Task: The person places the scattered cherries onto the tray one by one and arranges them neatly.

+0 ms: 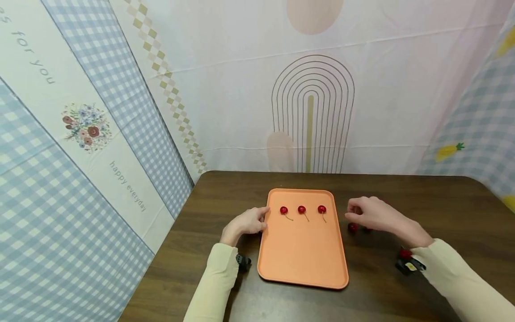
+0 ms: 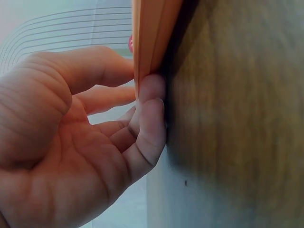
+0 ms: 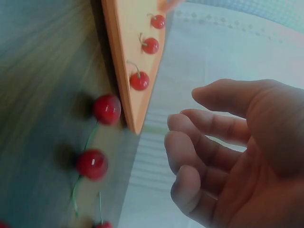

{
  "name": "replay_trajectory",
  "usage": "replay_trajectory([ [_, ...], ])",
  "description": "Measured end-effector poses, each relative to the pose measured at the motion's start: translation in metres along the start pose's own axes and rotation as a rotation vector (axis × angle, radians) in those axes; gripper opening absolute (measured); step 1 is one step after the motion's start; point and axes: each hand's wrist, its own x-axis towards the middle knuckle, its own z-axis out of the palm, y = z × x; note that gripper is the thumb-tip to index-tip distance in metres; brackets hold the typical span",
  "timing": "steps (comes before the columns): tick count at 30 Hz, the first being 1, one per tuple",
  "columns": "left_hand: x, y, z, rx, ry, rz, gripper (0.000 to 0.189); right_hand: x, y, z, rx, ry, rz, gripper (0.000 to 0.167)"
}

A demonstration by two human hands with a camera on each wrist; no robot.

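An orange tray point(image 1: 301, 259) lies on the table, with three red cherries point(image 1: 301, 209) in a row across its far part, their thin stems pointing toward the near side. My left hand point(image 1: 251, 220) holds the tray's left side, thumb at the rim and some fingertips low against the outer wall in the left wrist view. To the right of the tray, my right hand point(image 1: 374, 213) hovers with loosely bent fingers and nothing between them. Below it, a loose cherry point(image 3: 107, 109) rests beside the tray, and a second cherry point(image 3: 92, 164) with a green stem sits close by.
Another cherry point(image 3: 103, 225) shows at the bottom edge of the right wrist view. The dark wooden table point(image 1: 434, 201) ends at a hanging patterned cloth point(image 1: 233, 112) behind. Blue checked cloth point(image 1: 100, 201) hangs along the left.
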Motion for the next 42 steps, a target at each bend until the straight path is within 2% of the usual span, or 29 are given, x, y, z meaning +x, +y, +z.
replay_trajectory([
  [8,0.001,-0.002,0.003,0.002,0.008,0.007,0.069,-0.040,0.017,-0.011,-0.026,0.035,0.016,0.008],
  [14,0.001,-0.001,0.002,0.015,0.009,0.010,0.067,-0.064,0.029,-0.015,-0.042,0.070,0.024,0.007],
  [21,0.001,0.002,0.000,0.032,0.002,0.025,0.067,-0.091,0.048,-0.011,-0.061,-0.053,0.065,0.012],
  [27,0.001,0.000,0.001,0.038,0.006,0.010,0.067,-0.105,0.061,-0.005,-0.015,-0.157,0.061,0.020],
  [31,0.001,0.000,0.002,0.050,0.014,0.008,0.066,-0.111,0.067,-0.001,0.003,-0.204,0.041,0.021],
  [35,0.001,0.000,0.003,0.051,0.015,0.014,0.066,-0.115,0.073,0.002,0.011,-0.249,0.065,0.024],
  [42,0.001,0.002,0.003,0.050,0.013,0.013,0.066,-0.112,0.071,0.013,-0.008,-0.303,0.153,0.022],
])
